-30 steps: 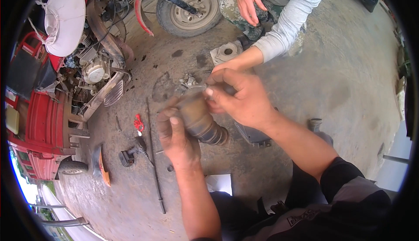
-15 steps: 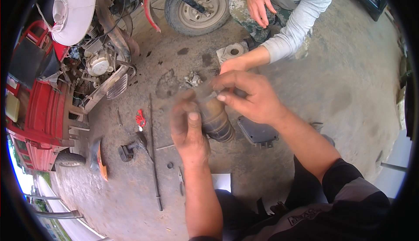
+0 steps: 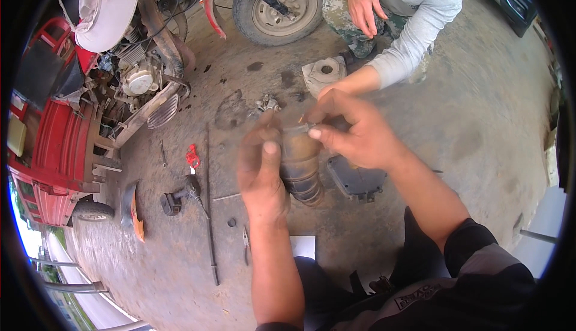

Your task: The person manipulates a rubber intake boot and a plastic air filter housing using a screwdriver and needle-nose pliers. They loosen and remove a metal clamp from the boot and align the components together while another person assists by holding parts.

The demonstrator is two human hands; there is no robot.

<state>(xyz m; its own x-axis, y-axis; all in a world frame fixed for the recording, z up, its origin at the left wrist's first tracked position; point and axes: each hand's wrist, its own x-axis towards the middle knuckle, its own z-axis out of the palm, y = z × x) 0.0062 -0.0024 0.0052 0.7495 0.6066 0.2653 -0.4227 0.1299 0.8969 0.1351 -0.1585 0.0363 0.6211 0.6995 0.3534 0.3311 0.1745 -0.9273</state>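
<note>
A ribbed rubber hose [image 3: 300, 172], dark and coated with brown dust, is held up in front of me, its far end ringed by a thin metal hose clamp [image 3: 293, 129]. My left hand [image 3: 264, 169] is wrapped round the hose's left side, thumb toward me; its other fingers are blurred. At the clamp's right side, my right hand [image 3: 357, 130] pinches the small screw part between thumb and forefinger. Below the right wrist a black plastic box [image 3: 354, 178] lies on the floor.
Opposite me a crouching person [image 3: 414, 7] reaches toward a grey metal part [image 3: 324, 73] with a round hole. A red three-wheeler [image 3: 60, 145] stands at left. On the floor lie a cordless power tool [image 3: 186, 198], a long rod [image 3: 211, 229], pliers [image 3: 246, 247] and white paper [image 3: 303, 247].
The hose has swung more upright, and its ribbed side shows more fully. Both hands keep their hold, while the whole view has shifted slightly.
</note>
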